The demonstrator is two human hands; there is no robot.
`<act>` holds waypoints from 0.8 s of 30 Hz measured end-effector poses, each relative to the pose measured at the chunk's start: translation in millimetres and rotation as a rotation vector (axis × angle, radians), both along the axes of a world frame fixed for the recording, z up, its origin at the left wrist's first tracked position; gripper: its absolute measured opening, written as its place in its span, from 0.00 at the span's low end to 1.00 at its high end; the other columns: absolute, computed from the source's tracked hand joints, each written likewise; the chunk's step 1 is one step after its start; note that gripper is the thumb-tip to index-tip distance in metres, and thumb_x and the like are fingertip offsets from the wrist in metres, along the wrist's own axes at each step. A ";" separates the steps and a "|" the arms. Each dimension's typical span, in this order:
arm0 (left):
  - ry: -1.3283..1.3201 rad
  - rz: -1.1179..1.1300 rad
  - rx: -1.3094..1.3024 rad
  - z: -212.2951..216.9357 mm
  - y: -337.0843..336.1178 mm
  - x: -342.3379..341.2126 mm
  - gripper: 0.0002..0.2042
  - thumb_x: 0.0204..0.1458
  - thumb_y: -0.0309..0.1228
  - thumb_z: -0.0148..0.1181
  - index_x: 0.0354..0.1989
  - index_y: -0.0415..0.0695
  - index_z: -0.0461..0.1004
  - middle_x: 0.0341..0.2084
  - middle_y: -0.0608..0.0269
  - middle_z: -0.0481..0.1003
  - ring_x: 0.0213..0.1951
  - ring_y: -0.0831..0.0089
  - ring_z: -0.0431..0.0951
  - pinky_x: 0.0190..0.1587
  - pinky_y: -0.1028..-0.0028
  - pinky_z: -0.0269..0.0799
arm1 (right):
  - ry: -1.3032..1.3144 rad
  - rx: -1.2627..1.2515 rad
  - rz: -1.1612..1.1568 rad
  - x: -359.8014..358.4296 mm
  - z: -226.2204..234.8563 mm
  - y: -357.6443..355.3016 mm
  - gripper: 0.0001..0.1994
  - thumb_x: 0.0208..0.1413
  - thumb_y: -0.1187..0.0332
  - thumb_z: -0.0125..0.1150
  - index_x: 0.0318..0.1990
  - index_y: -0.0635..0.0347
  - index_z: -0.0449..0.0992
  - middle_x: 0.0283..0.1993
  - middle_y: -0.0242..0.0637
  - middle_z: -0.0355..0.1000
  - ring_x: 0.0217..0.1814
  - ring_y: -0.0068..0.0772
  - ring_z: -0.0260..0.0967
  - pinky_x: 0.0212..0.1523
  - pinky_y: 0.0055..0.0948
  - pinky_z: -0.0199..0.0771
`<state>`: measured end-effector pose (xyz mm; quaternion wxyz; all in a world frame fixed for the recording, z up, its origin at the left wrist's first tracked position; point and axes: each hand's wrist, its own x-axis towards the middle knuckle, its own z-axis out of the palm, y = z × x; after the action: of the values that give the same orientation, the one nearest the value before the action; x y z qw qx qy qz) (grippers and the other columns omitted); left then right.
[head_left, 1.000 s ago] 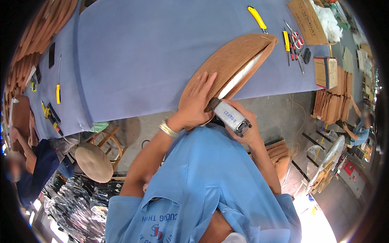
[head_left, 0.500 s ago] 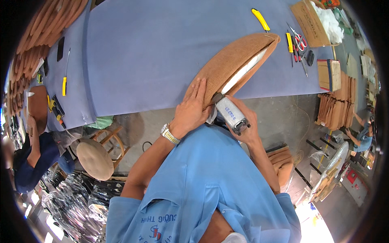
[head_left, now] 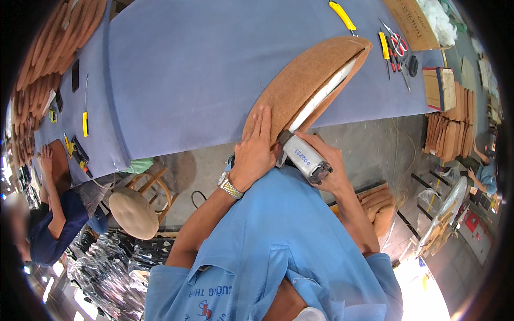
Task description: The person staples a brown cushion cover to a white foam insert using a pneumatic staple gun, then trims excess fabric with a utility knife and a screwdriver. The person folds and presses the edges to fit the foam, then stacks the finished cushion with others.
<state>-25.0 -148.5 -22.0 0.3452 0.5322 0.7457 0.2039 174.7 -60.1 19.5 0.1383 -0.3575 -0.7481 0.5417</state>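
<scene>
Head view. Brown fabric seat cushion (head_left: 308, 85) lying on the blue desk (head_left: 182, 69), its near end hanging over the desk's front edge, pale foam showing along the open side. Step, as judged: fastening the cover along that seam; the next move likely calls for sliding the tool nose further along the edge. Left hand (head_left: 256, 155): flat, fingers extended, pressing the cushion's near end. Right hand (head_left: 326, 168): closed round a grey powered hand tool (head_left: 304, 159), nose at the seam

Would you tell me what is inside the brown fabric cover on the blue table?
A pale pad shows through the brown fabric cover's open edge; how far it runs inside is hidden.
</scene>
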 end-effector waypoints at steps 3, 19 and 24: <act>-0.007 0.008 -0.034 0.3 -0.9 0.9 0.48 0.54 0.30 0.67 0.80 0.38 0.43 0.76 0.41 0.54 0.76 0.45 0.57 0.56 0.49 0.79 | -0.016 0.005 -0.006 -8.6 2.7 -1.2 0.37 0.41 0.71 0.73 0.65 0.58 0.73 0.55 0.48 0.80 0.54 0.54 0.80 0.54 0.39 0.79; -0.011 0.016 -0.015 5.8 0.6 0.0 0.48 0.49 0.23 0.67 0.79 0.37 0.45 0.76 0.41 0.55 0.76 0.45 0.57 0.60 0.54 0.78 | 0.086 0.090 0.000 1.7 -11.6 -14.5 0.39 0.37 0.71 0.72 0.66 0.60 0.74 0.55 0.50 0.79 0.55 0.51 0.79 0.56 0.40 0.77; -0.026 0.038 -0.031 -1.3 -2.4 1.2 0.49 0.47 0.20 0.66 0.79 0.37 0.45 0.76 0.43 0.54 0.76 0.45 0.56 0.63 0.55 0.76 | 0.021 -0.040 -0.015 -10.8 -3.0 -12.2 0.39 0.37 0.71 0.73 0.66 0.58 0.74 0.55 0.48 0.79 0.55 0.53 0.79 0.55 0.40 0.77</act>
<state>-23.8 -150.9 -23.3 0.3591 0.5100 0.7540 0.2058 164.0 -72.3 16.5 0.1429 -0.3602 -0.7330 0.5590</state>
